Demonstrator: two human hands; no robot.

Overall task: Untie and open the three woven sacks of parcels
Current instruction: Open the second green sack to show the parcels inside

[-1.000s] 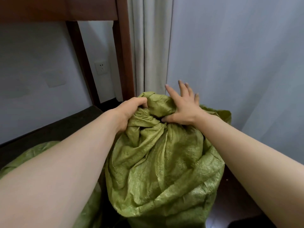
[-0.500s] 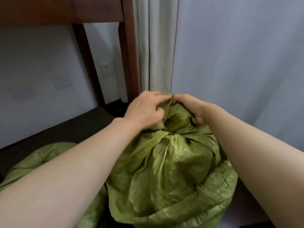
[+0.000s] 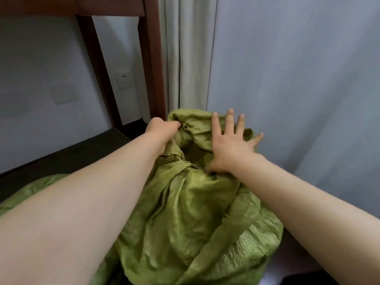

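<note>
A green woven sack [image 3: 191, 219] stands upright in front of me, its neck twisted into a knot [image 3: 181, 161] near the top. My left hand [image 3: 162, 130] is closed on a bunch of the sack's top fabric, left of the knot. My right hand [image 3: 230, 140] lies flat on the loose top fabric right of the knot, fingers spread, thumb pressed down beside the knot. A second green sack [image 3: 35, 192] lies low at the left, mostly hidden behind my left forearm.
Dark wooden furniture legs [image 3: 152, 58] stand just behind the sack. A pale curtain [image 3: 185, 52] hangs beside them, and a grey wall [image 3: 298, 79] closes the right side. A wall socket [image 3: 124, 81] sits low on the left wall. The floor [image 3: 67, 157] is dark.
My right hand has let go of the top fabric and spread flat over it. My left hand has shifted left, still gripping the bunched fabric. The view has swung slightly.
</note>
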